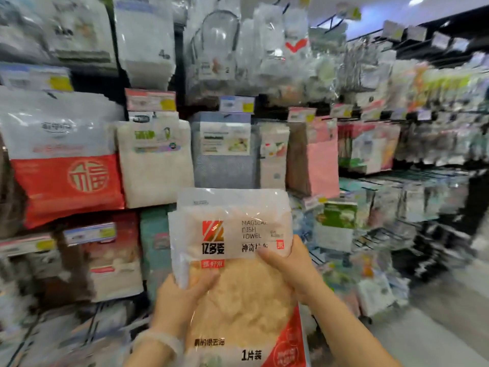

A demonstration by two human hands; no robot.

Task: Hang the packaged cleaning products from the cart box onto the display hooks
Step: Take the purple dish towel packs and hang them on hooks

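Dish towel pack (232, 260) nearest, held upright before display rack (397, 234). Left hand (182, 295) pinches pack's left edge, right hand (288, 263) grips right edge; likely keeping header level with hooks. Cart box unseen.

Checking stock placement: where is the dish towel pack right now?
In the head view, low centre, the dish towel pack is held up by the left hand and right hand, before the hanging cloths.
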